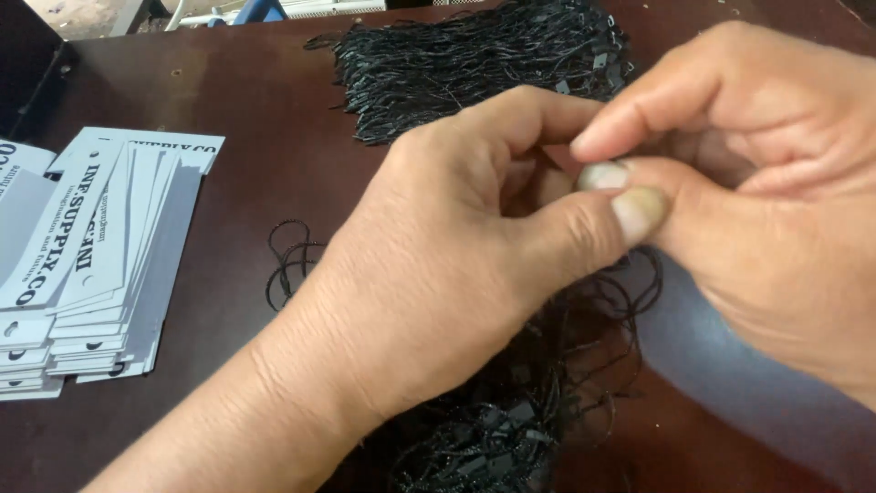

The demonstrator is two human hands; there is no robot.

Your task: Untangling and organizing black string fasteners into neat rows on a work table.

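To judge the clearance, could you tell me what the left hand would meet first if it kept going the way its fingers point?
The left hand points right, and its fingers already touch the right hand, so it meets that first. What they pinch is hidden.

The left hand [447,274] comes in from the lower left, forearm slanting up across the view, its back turned to the camera, fingers curled inward and thumb stretched out to the right. The right hand [766,183] enters from the right edge, palm side partly turned inward, its forefinger and thumb bent toward the left. The fingertips [639,212] of both hands meet in a tight pinch, touching one another between the two palms.
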